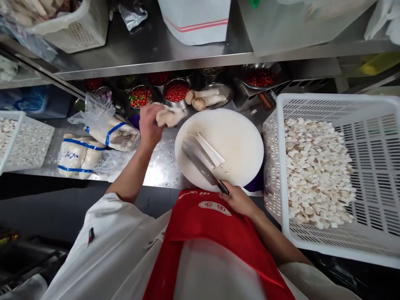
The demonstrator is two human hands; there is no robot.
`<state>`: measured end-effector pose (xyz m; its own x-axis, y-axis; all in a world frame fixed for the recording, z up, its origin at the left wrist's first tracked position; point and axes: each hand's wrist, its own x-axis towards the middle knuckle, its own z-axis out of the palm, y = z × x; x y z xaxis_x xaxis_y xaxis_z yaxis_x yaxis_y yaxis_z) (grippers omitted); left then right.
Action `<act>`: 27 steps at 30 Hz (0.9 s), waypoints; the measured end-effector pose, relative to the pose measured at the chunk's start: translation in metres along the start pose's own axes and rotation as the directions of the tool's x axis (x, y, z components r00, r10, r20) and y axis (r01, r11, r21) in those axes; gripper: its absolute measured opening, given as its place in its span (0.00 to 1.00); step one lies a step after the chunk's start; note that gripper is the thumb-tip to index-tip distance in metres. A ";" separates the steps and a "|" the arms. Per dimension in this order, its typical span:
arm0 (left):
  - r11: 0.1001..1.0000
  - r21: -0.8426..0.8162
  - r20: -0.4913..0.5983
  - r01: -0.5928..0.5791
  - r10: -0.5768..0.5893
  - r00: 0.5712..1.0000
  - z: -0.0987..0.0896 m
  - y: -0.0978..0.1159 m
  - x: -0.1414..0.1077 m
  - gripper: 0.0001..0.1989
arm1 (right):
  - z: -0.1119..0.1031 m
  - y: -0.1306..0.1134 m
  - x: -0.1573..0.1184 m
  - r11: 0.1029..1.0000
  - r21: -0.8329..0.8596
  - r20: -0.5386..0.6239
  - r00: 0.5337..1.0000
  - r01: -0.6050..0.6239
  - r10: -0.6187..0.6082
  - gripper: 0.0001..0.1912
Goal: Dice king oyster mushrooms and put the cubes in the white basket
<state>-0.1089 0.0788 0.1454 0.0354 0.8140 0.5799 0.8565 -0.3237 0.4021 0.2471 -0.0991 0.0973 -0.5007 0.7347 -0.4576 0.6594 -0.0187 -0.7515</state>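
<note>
Head view: left hand (151, 124) clutches mushroom (170, 117), ten o'clock from the board (243, 143); right hand (236, 199) grips a knife (202, 167) aimed likewise.

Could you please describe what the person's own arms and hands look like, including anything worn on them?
The left hand and right hand are bare, without gloves, as are the forearms. The left sleeve and right sleeve are white and loose, ending near the elbows; the left one bears a small dark mark.

Slices (211, 147) lie on the cutting board (242, 146), packages (75, 155) to its left, basket (282, 175) right.
</note>
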 end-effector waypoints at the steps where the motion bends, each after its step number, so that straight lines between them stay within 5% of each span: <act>1: 1.000 0.010 0.002 -0.012 0.012 1.000 0.007 0.006 -0.019 0.18 | 0.000 0.005 0.003 0.999 -0.005 -0.039 0.998 -0.044 0.043 0.21; 3: 0.998 0.001 0.033 -0.060 0.060 0.998 0.030 0.019 -0.060 0.14 | -0.005 0.014 0.004 0.993 -0.017 -0.110 0.987 -0.120 0.118 0.23; 7: 0.976 -0.146 0.279 -0.163 0.199 0.940 0.083 0.046 -0.135 0.14 | -0.022 0.020 0.002 0.973 -0.046 -0.189 0.958 -0.226 0.214 0.24; 11: 0.957 -0.244 0.452 -0.156 0.255 0.855 0.094 0.056 -0.181 0.20 | -0.027 0.013 0.002 0.971 -0.103 -0.204 0.960 -0.214 0.189 0.24; 16: 0.932 -0.311 0.503 -0.186 0.328 0.800 0.088 0.048 -0.190 0.22 | -0.013 0.003 0.003 0.970 -0.184 -0.102 0.985 -0.160 0.143 0.25; 20: 0.944 -0.294 0.500 -0.148 0.284 0.818 0.091 0.050 -0.188 0.23 | -0.004 -0.001 0.004 0.973 -0.188 -0.039 0.990 -0.137 0.132 0.25; 27: 0.948 -0.295 0.486 -0.122 0.259 0.835 0.087 0.058 -0.187 0.22 | -0.010 -0.006 -0.004 0.974 -0.143 -0.090 0.982 -0.178 0.166 0.24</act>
<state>-0.0208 -0.0502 -0.0016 0.5014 0.8302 0.2437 0.6556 -0.5484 0.5191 0.2502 -0.0950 0.1084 -0.3317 0.7797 -0.5311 0.8110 -0.0520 -0.5827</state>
